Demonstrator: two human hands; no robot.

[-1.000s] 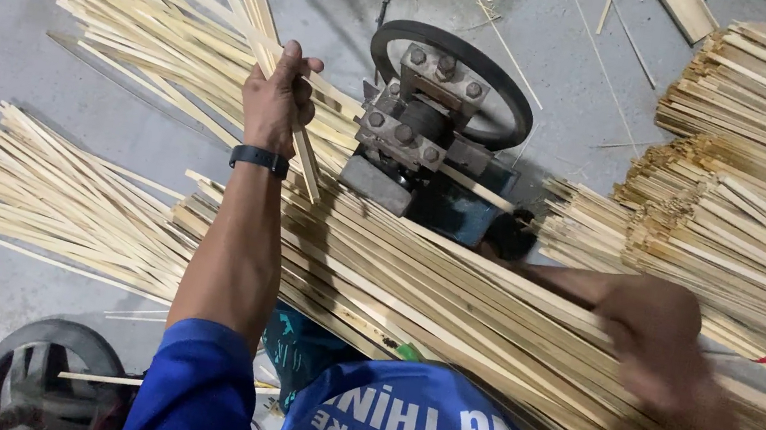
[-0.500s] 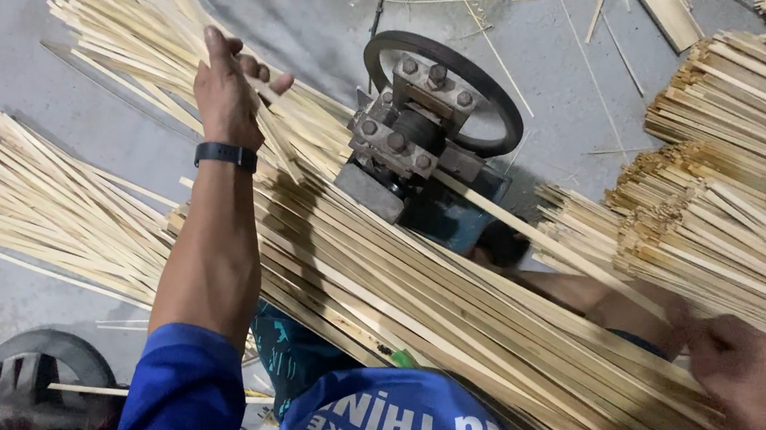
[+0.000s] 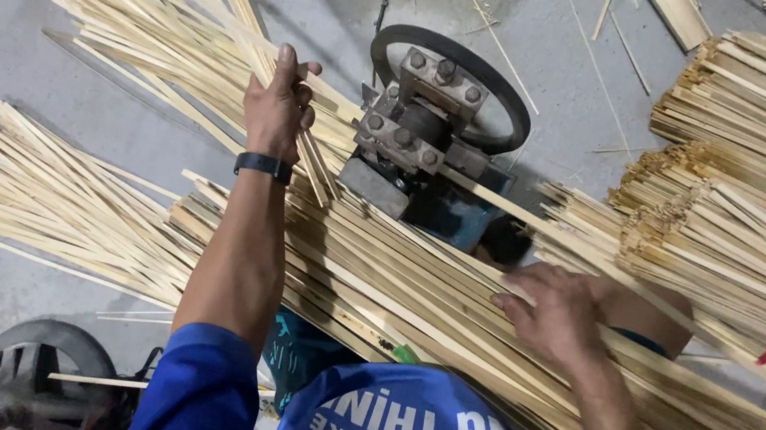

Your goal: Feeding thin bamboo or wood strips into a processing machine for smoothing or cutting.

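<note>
Left hand [image 3: 277,113] pinching a few bamboo strips [image 3: 230,20] just left of the small wheeled machine [image 3: 427,121], long axis slanting up-left to down-right toward its feed — right hand [image 3: 556,312] flat, fingers spread, on the big strip bundle [image 3: 412,290] across the lap.

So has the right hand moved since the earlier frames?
Yes. The right hand has come in leftward over the slat pile, now nearer the machine than before.
</note>
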